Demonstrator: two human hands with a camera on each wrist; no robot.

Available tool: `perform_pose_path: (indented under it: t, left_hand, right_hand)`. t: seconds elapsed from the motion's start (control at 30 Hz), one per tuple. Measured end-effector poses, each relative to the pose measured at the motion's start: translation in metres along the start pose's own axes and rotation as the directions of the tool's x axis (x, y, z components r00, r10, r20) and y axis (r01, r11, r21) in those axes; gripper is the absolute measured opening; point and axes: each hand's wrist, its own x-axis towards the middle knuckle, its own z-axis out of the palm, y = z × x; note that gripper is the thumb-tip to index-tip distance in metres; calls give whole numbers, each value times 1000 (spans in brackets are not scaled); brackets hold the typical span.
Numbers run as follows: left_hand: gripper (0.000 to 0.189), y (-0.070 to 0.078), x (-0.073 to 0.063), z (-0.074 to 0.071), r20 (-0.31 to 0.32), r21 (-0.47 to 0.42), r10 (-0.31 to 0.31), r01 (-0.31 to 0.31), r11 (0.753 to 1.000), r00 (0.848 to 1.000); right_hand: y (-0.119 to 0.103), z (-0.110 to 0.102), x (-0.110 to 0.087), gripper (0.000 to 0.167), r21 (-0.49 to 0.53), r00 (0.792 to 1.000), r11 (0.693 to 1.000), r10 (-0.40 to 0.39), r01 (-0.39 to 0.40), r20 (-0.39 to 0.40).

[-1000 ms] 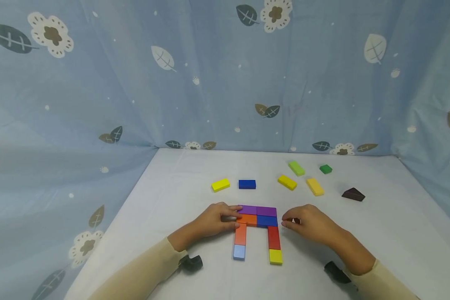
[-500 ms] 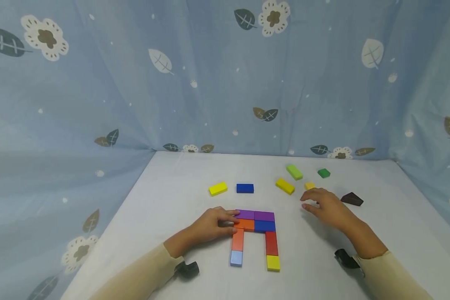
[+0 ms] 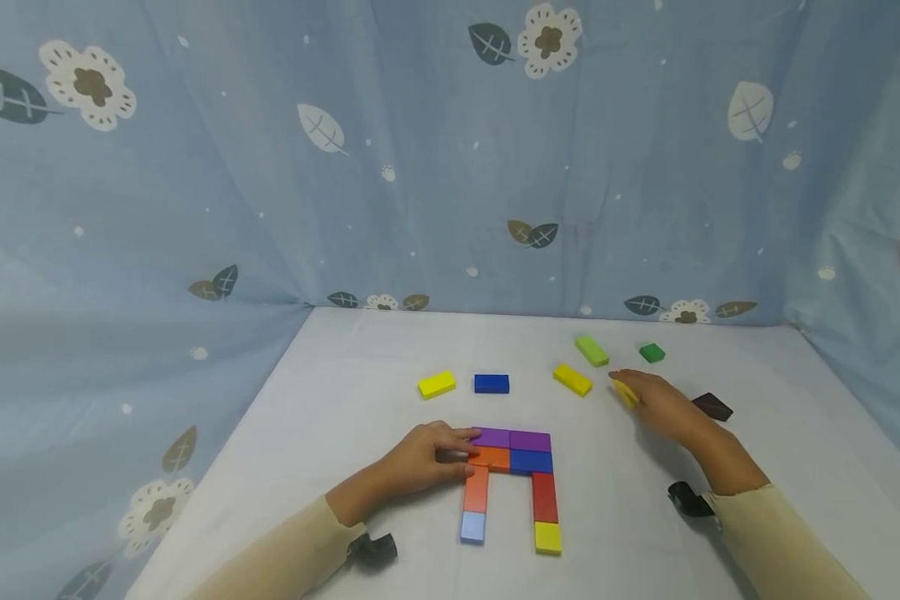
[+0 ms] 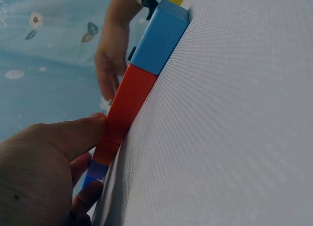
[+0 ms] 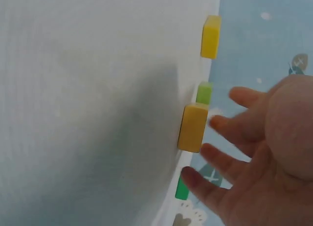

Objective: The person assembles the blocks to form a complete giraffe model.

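Note:
In the head view, my left hand (image 3: pixel 425 457) rests at the left side of flat wooden blocks laid in an arch, its fingertips touching the left purple block (image 3: pixel 490 437) and the orange block (image 3: pixel 492 458). Its thumb lies at the salmon block (image 3: pixel 476 489); the left wrist view shows the thumb (image 4: pixel 80 133) against a red-orange side. My right hand (image 3: pixel 663 406) is at the light orange-yellow block (image 3: pixel 626 394), which it partly covers. In the right wrist view its fingers are spread around and just behind that block (image 5: pixel 193 128), not curled round it.
The arch also has a second purple block (image 3: pixel 530 442), blue (image 3: pixel 530 462), red (image 3: pixel 544 497), yellow (image 3: pixel 547 537) and light blue (image 3: pixel 473 527) blocks. Behind lie yellow (image 3: pixel 437 385), dark blue (image 3: pixel 491 383), another yellow (image 3: pixel 572 380), lime (image 3: pixel 592 351), green (image 3: pixel 652 352) and dark brown (image 3: pixel 712 406) blocks.
My right hand has moved from beside the arch's right side back and to the right, onto the light orange-yellow block. The left hand has stayed at the arch.

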Motion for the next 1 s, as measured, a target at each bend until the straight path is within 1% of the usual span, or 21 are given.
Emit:
perform_pose_path:
  t: [0.1, 0.2, 0.33, 0.43, 0.53, 0.63, 0.73, 0.8, 0.9, 1.0]
  left_hand:
    - [38, 1, -1, -1, -8, 1, 22, -22, 1000, 1000]
    - [38, 1, -2, -1, -15, -6, 30, -30, 1000, 999]
    - [38, 1, -3, 1, -11, -20, 26, -26, 999, 1000]
    - [39, 1, -3, 1, -8, -10, 29, -29, 1000, 1000]
    - [39, 2, -2, 1, -8, 8, 37, -37, 999, 999]
    - [39, 2, -1, 1, -12, 16, 44, -43, 999, 999]
    - [38, 2, 0, 1, -14, 14, 49, -48, 999, 999]
    - [38, 2, 0, 1, -15, 11, 48, -48, 999, 999]
    - [38, 1, -1, 2, -13, 3, 37, -37, 999, 999]
    - [38, 1, -2, 1, -12, 1, 26, -26, 1000, 1000]
  right_hand:
    - [-2, 0, -2, 49, -19, 1000, 1000, 11, -11, -1]
    - [-4, -1, -4, 49, -31, 1000, 999, 25, -25, -16]
    - [-5, -2, -4, 48, -29, 999, 999, 35, -36, -21]
    - [-4, -2, -2, 49, -17, 999, 999, 45, -45, 6]
    - [-4, -1, -2, 53, -17, 997, 998, 60, -60, 44]
    - [-4, -3, -4, 58, -42, 997, 998, 45, -43, 66]
    - [-4, -4, -7, 59, -55, 996, 998, 11, -7, 88]
    - [-5, -4, -10, 60, -33, 994, 999, 4, 0, 112]
    - [-8, -4, -13, 63, 48, 989, 999, 13, -20, 146]
    - [-13, -3, -14, 63, 136, 985, 989, 32, -56, 171]
